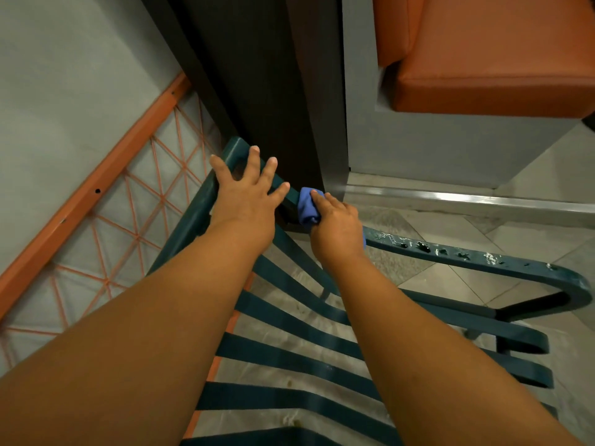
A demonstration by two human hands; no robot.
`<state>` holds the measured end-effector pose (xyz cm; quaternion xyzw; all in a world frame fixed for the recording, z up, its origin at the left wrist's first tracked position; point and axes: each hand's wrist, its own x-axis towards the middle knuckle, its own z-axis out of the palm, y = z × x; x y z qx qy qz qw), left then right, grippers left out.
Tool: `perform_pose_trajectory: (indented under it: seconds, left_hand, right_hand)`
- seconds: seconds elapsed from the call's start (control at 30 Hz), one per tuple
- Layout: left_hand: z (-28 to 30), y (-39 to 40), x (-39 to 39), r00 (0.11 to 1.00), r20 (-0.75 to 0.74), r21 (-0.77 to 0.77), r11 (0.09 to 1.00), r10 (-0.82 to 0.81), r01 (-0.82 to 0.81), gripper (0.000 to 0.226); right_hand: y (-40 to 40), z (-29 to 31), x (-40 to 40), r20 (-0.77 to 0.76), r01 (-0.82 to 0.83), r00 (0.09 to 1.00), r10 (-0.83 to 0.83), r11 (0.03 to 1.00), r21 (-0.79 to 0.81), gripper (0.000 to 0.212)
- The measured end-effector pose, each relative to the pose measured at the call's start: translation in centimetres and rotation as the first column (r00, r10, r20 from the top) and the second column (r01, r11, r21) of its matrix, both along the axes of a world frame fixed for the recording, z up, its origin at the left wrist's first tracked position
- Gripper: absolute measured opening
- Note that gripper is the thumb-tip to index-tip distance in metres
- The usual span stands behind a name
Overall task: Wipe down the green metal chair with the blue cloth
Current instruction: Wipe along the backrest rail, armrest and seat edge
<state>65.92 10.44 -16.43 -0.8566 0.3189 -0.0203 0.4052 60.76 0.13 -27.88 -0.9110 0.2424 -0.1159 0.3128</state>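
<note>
The green metal chair [289,355] fills the lower middle, its flat slats running across and its right armrest [483,255] chipped and scratched. My left hand [244,191] rests flat with spread fingers on the top rail of the chair's back. My right hand [335,220] grips the bunched blue cloth [307,206] and presses it against the chair frame where the back meets the right armrest.
An orange wire-mesh chair [96,201] stands close on the left. A dark wooden panel [257,75] rises just behind the chair back. An orange cushioned seat [495,53] on a grey base is at the upper right. Tiled floor [450,281] lies beneath.
</note>
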Motion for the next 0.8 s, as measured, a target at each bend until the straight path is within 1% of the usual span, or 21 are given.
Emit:
perform_pose_trajectory:
  seconds: [0.07, 0.17, 0.2, 0.27, 0.37, 0.4, 0.47, 0.53, 0.57, 0.63, 0.7, 0.73, 0.77, 0.8]
  left_hand:
    - [-0.2, -0.5, -0.2, 1.000, 0.000, 0.007, 1.000, 0.027, -0.027, 0.072]
    - [-0.3, -0.7, -0.4, 0.999, 0.003, 0.008, 0.999, 0.042, -0.042, 0.071]
    - [-0.4, -0.6, -0.4, 0.999, 0.013, 0.014, 0.999, 0.035, -0.035, 0.072]
    - [-0.8, -0.7, -0.8, 0.999, 0.033, 0.038, 0.999, -0.003, 0.002, 0.073]
    - [-2.3, -1.0, -1.9, 1.000, 0.001, 0.045, 0.999, -0.028, 0.028, 0.072]
    - [-2.8, -1.0, -2.2, 1.000, -0.015, 0.043, 0.999, -0.024, 0.024, 0.072]
    - [-3.5, -0.9, -2.5, 0.999, -0.041, 0.029, 1.000, -0.012, 0.013, 0.073]
    - [-3.7, -0.7, -2.5, 0.998, -0.060, 0.006, 1.000, -0.003, 0.003, 0.073]
    - [-3.7, -0.6, -2.5, 0.998, -0.068, -0.001, 1.000, -0.002, 0.002, 0.074]
    - [-3.7, -0.7, -2.5, 0.997, -0.083, -0.008, 1.000, 0.003, -0.004, 0.076]
    - [-3.7, -0.9, -2.7, 0.995, -0.095, -0.010, 1.000, 0.022, -0.023, 0.079]
    - [-3.7, -1.1, -2.7, 0.994, -0.100, -0.009, 0.999, 0.032, -0.033, 0.081]
    - [-3.8, -1.2, -2.7, 0.994, -0.104, -0.007, 0.999, 0.040, -0.041, 0.081]
    - [-3.8, -1.4, -2.8, 0.993, -0.108, -0.005, 0.999, 0.045, -0.046, 0.081]
  right_hand:
    - [0.6, -0.1, -0.1, 0.029, -0.019, 0.999, 0.020, 1.000, -0.017, 0.061]
    - [0.7, -1.6, -2.7, 0.137, -0.085, 0.986, 0.094, 0.994, -0.075, 0.062]
    - [0.3, -2.1, -3.4, 0.138, -0.091, 0.985, 0.104, 0.991, -0.100, 0.062]
    - [-0.6, -2.4, -3.5, 0.066, -0.062, 0.995, 0.070, 0.990, -0.129, 0.061]
    - [-0.4, -1.9, -2.1, -0.032, 0.016, 0.999, -0.018, 0.996, -0.084, 0.061]
    - [-0.1, -1.8, -2.0, -0.034, 0.016, 0.999, -0.019, 0.997, -0.081, 0.062]
    - [0.1, -2.4, -2.9, 0.015, -0.035, 0.999, 0.037, 0.996, -0.079, 0.064]
    - [-0.7, -3.2, -4.6, 0.065, -0.092, 0.993, 0.101, 0.987, -0.134, 0.063]
    - [-1.3, -3.4, -5.2, 0.059, -0.105, 0.991, 0.116, 0.981, -0.160, 0.061]
    - [-2.2, -3.1, -5.0, -0.009, -0.063, 0.998, 0.063, 0.989, -0.137, 0.056]
    - [-2.6, -2.0, -3.3, -0.099, 0.036, 0.994, -0.041, 0.998, -0.050, 0.055]
    - [-2.4, -1.5, -2.6, -0.134, 0.063, 0.989, -0.065, 0.998, -0.026, 0.056]
    - [-2.1, -1.1, -2.1, -0.141, 0.052, 0.988, -0.055, 0.998, -0.026, 0.056]
    - [-1.8, -1.2, -2.1, -0.115, 0.011, 0.993, -0.016, 0.999, -0.045, 0.058]
